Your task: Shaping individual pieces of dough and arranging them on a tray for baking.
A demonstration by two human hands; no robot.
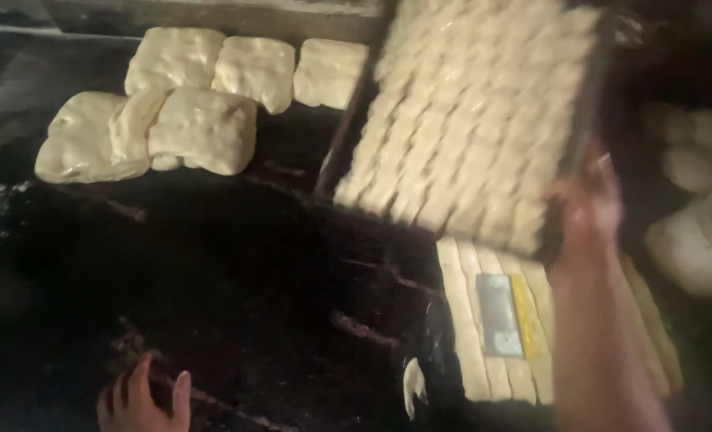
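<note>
Dough tray (484,120), the biggest thing in view, hangs tilted at the upper right, packed with rows of pale dough strips; the right hand (592,204) grips its lower right edge, fingers clamped on the dark rim, apparently to carry the load over the work area without the strips sliding off. Under it spreads the dark counter (236,272), rough and streaked with flour at the left side, dim in poor light, with a wall or ledge running along the far edge. Six puffy square dough slabs (204,128) lie in two rows at the upper left, touching or overlapping one another, probably set out of the way to rest. Just below the tray a second batch of dough strips (468,320) lies flat on the counter, and a flat metal scraper (501,316) with a yellow handle rests on top of them, likely kept within easy reach for cutting. Blurred pale lumps (696,240) sit at the far right. The left hand (144,400) sits low at the bottom edge, fingers spread apart, empty, against the counter
</note>
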